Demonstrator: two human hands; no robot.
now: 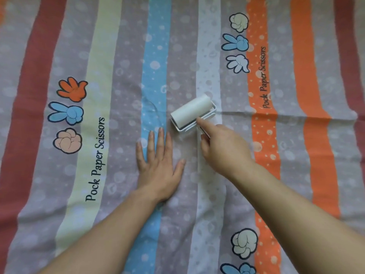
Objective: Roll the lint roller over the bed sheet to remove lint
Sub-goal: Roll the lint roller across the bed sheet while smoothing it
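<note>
A white lint roller lies with its drum on the striped bed sheet, near the middle of the view. My right hand grips its handle from below right, with the index finger stretched along the frame toward the drum. Most of the handle is hidden inside that hand. My left hand lies flat on the sheet just left of the roller, fingers straight and spread, pressing the fabric down on the blue stripe.
The sheet fills the whole view, with coloured stripes and printed cartoon hands at left and upper right. A crease runs across the fabric right of the roller.
</note>
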